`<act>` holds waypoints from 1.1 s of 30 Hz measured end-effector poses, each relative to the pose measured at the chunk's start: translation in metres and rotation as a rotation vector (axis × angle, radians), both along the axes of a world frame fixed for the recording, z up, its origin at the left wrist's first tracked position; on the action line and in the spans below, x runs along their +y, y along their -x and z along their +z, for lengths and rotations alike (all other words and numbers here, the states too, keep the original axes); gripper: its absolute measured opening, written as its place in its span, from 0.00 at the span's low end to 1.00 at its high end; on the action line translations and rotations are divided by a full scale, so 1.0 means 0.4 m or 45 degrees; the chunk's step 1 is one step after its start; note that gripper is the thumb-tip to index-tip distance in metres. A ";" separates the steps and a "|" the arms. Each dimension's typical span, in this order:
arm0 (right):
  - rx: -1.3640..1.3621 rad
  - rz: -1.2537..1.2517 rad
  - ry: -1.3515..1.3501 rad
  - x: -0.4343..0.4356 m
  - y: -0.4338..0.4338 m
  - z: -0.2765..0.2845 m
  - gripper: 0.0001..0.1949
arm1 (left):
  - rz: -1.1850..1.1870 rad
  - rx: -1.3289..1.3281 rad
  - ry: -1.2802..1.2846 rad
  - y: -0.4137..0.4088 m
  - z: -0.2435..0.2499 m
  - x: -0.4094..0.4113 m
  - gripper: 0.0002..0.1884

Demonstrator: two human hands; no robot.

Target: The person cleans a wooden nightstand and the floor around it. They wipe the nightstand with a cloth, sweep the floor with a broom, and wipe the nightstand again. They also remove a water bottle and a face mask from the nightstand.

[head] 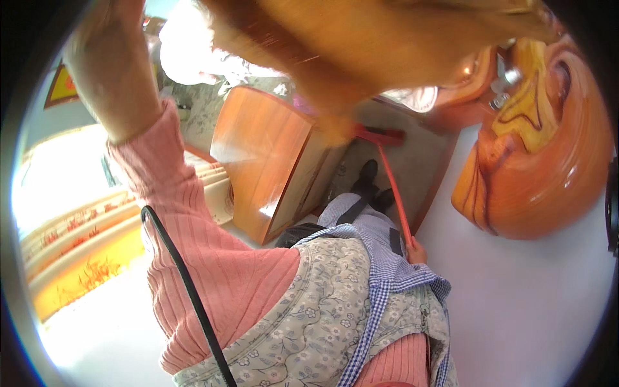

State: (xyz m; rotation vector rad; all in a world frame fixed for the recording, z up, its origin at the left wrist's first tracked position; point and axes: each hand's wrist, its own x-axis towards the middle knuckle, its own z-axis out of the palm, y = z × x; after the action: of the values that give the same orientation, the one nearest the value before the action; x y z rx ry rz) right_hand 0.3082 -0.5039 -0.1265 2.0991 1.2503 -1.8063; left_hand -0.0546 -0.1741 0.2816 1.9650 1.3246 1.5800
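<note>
My right hand is closed around the upper end of a red handle, at my right side. The handle runs down to a red broom or squeegee head on the grey floor, just beyond my dark shoes. My left forearm, its pink ribbed sleeve pushed back, reaches up past the top edge, and the hand there is out of view. Close in front of me, a blurred brown, wood-like mass fills the top of the view; what it belongs to cannot be made out.
A wooden cabinet or stand is left of my feet. At the right, a glossy carved wooden piece bulges before a white surface. Small shiny items lie by it. Patterned folded cloth is at the left.
</note>
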 end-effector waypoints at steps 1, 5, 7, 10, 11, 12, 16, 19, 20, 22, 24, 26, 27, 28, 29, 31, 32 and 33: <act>-0.031 -0.058 0.105 0.006 -0.013 0.001 0.20 | 0.033 -0.141 0.003 0.053 0.013 -0.042 0.11; 0.061 0.195 -0.317 -0.059 -0.049 -0.154 0.21 | 0.274 -0.402 0.018 0.191 0.114 -0.245 0.11; 0.095 0.111 -0.237 -0.036 -0.039 -0.128 0.22 | 0.380 -0.533 0.113 0.265 0.097 -0.340 0.11; 0.250 -0.041 -0.208 -0.063 -0.058 -0.208 0.23 | 0.616 -0.553 0.368 0.379 -0.006 -0.469 0.11; 0.245 -0.016 -0.210 -0.069 -0.064 -0.222 0.23 | 0.914 -0.492 0.370 0.448 -0.106 -0.509 0.11; 0.218 -0.017 -0.238 -0.056 -0.073 -0.239 0.23 | 0.873 -0.480 0.522 0.470 -0.221 -0.533 0.11; 0.179 0.047 -0.159 -0.042 -0.069 -0.194 0.23 | 0.963 -0.208 1.028 0.475 -0.538 -0.702 0.14; 0.169 0.034 -0.181 -0.061 -0.083 -0.188 0.23 | 1.020 0.070 1.146 0.436 -0.679 -0.736 0.16; 0.176 0.017 -0.162 -0.063 -0.086 -0.177 0.23 | 1.038 0.163 1.152 0.424 -0.712 -0.732 0.17; 0.169 -0.024 -0.132 -0.064 -0.099 -0.159 0.23 | 1.067 0.324 1.129 0.392 -0.775 -0.707 0.19; 0.189 -0.046 -0.130 -0.076 -0.102 -0.141 0.22 | 1.108 0.484 1.093 0.357 -0.803 -0.688 0.21; 0.194 -0.088 -0.090 -0.057 -0.096 -0.109 0.22 | 1.113 0.587 1.030 0.312 -0.823 -0.644 0.22; 0.177 -0.114 -0.042 -0.045 -0.096 -0.070 0.22 | 1.100 0.612 0.993 0.285 -0.835 -0.618 0.23; 0.169 -0.129 0.013 -0.035 -0.097 -0.044 0.22 | 1.086 0.644 0.957 0.264 -0.833 -0.593 0.24; 0.182 -0.113 -0.006 -0.041 -0.114 -0.050 0.23 | 1.071 0.670 0.907 0.245 -0.833 -0.565 0.25; 0.172 -0.061 -0.059 -0.047 -0.169 -0.046 0.23 | 1.008 0.664 0.804 0.211 -0.826 -0.487 0.27; 0.159 -0.062 -0.023 -0.039 -0.174 -0.016 0.23 | 0.984 0.665 0.752 0.197 -0.818 -0.460 0.28; 0.149 -0.059 0.011 -0.020 -0.161 0.038 0.22 | 0.959 0.663 0.701 0.187 -0.807 -0.431 0.29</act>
State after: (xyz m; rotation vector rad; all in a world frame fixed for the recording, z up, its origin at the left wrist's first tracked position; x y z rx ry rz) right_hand 0.3727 -0.5117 -0.1113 2.0615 1.2264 -1.9767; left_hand -0.1296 -0.3466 -0.0414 1.6405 2.5905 0.7406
